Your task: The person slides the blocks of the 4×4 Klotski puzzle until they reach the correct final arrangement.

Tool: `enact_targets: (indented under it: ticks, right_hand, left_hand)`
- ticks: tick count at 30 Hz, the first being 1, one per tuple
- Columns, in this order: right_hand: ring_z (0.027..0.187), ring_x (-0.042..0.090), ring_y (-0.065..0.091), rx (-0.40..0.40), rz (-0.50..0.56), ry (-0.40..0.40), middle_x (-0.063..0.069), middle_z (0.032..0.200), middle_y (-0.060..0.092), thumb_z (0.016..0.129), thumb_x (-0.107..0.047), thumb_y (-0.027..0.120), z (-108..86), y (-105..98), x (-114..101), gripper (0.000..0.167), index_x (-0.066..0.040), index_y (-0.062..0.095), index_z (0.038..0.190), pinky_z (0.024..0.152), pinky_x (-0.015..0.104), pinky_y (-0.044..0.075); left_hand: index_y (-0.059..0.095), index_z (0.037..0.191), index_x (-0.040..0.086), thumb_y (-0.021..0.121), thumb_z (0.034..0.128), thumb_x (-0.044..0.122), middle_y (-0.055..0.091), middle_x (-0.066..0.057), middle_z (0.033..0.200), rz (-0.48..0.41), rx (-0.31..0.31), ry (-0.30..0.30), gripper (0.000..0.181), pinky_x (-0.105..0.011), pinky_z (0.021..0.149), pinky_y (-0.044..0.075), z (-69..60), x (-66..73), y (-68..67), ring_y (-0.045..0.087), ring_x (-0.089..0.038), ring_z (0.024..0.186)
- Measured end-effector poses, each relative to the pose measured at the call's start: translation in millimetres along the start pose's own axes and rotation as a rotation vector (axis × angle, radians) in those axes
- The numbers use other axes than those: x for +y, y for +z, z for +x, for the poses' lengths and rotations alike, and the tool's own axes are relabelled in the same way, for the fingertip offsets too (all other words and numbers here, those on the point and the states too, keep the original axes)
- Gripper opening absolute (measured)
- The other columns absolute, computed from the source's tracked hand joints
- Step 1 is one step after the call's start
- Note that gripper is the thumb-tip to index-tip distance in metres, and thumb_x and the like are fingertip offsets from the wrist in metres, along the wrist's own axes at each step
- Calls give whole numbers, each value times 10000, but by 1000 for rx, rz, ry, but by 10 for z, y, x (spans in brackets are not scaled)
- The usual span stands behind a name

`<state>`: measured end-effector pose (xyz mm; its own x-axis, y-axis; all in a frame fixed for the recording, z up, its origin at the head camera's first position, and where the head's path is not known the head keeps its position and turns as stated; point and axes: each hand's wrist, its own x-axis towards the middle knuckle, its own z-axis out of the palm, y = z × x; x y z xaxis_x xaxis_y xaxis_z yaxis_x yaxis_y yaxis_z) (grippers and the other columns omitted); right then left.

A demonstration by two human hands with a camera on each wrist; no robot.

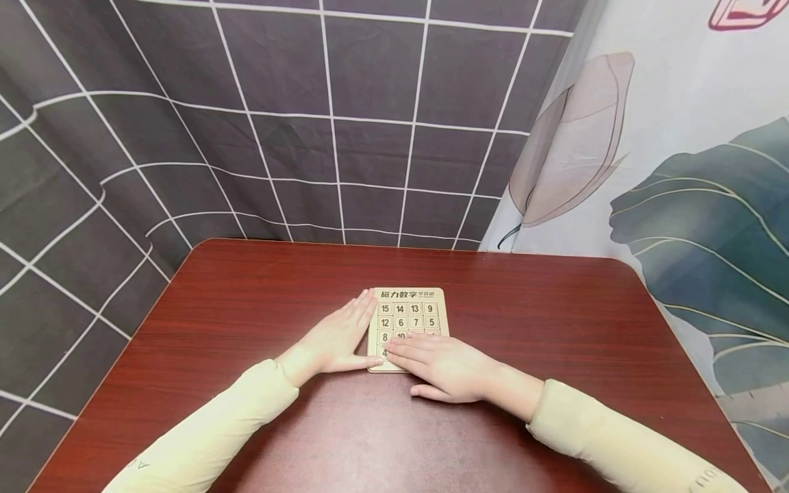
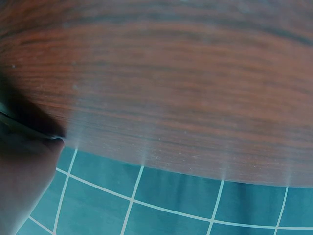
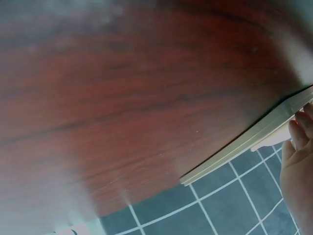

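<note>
A pale wooden number slide puzzle (image 1: 407, 296) lies flat on the table, its rows of numbered square tiles below a line of printed characters. My left hand (image 1: 337, 339) rests along the puzzle's left edge with straight fingers, its thumb at the lower left corner. Across the lower rows of tiles lie the straight fingers of my right hand (image 1: 455, 368), hiding several numbers. In the right wrist view the puzzle's side (image 3: 239, 143) appears beneath the right fingers (image 3: 299, 134). Only a dark part of the left hand (image 2: 27, 178) enters the left wrist view.
The reddish-brown wooden table (image 1: 259, 287) has rounded far corners. Behind it and at the left hangs a dark curtain (image 1: 370, 150) with a white grid. A white curtain with leaf prints (image 1: 709, 205) hangs at the right.
</note>
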<state>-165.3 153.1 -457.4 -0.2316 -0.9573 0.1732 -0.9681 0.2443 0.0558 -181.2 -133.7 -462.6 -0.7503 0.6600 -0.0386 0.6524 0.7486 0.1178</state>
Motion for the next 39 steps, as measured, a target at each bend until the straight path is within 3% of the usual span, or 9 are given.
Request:
enact_targets:
  ticks: [10, 17, 24, 33, 39]
  right_hand:
    - [1484, 265, 543, 5, 8, 34, 109, 1598, 557, 1033, -405, 656, -199, -84, -4, 647, -30, 529, 1545, 1223, 441, 475]
    - [1457, 282, 570, 54, -9, 19, 125, 1569, 585, 1015, -391, 685, -292, -65, 29, 639, -26, 554, 1523, 1198, 450, 498]
    - [1461, 261, 568, 61, -21, 19, 109, 1560, 596, 1007, -398, 693, -191, -41, 83, 641, -37, 562, 1521, 1204, 450, 495]
    - [1503, 229, 524, -10, -1, 70, 71, 1618, 542, 1056, -438, 613, 75, -10, 143, 633, -76, 520, 1567, 1252, 415, 445]
    - [1496, 235, 532, -19, 10, 52, 86, 1606, 553, 1052, -431, 620, 112, -8, 104, 627, -61, 537, 1551, 1249, 413, 448]
  left_hand:
    - [219, 1630, -135, 606, 961, 670, 191, -311, 1734, 11, 5, 2, 1116, -463, 1347, 266, 3, 6, -5, 213, -409, 1640]
    - [216, 1630, -137, 601, 964, 668, 192, -313, 1732, 7, -1, 3, 1113, -462, 1348, 260, 8, 9, -1, 213, -409, 1640]
    - [207, 1635, -130, 597, 965, 678, 183, -306, 1738, 6, -3, -3, 1119, -462, 1350, 258, 9, -3, 13, 208, -402, 1643]
    - [192, 1641, -123, 587, 972, 683, 158, -299, 1745, 8, -21, -8, 1120, -465, 1352, 253, 5, -13, 17, 189, -397, 1649]
    - [185, 1642, -123, 586, 973, 680, 152, -298, 1748, 12, -22, -7, 1120, -469, 1352, 254, 4, -21, 23, 183, -401, 1649]
